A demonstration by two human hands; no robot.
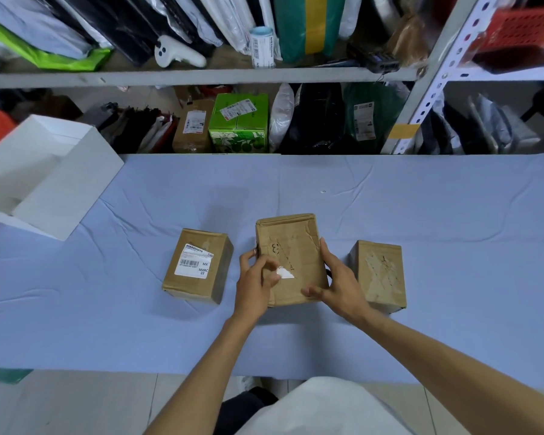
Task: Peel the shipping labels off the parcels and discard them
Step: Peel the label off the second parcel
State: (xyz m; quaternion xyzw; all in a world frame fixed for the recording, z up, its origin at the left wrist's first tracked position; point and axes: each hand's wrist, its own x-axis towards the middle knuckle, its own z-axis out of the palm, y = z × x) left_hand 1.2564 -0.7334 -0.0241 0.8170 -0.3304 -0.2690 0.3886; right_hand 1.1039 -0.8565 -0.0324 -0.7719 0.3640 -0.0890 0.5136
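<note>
Cloth of the blue table (421, 199) runs open from its far edge to the middle parcel (291, 246), which sits near the front edge; a white box (44, 183) overhangs the far left corner. Left hand (255, 277) curls round the parcel's left side, thumb by a white label scrap (285, 274); right hand (339, 284) clasps its right side, fingers bent.
</note>
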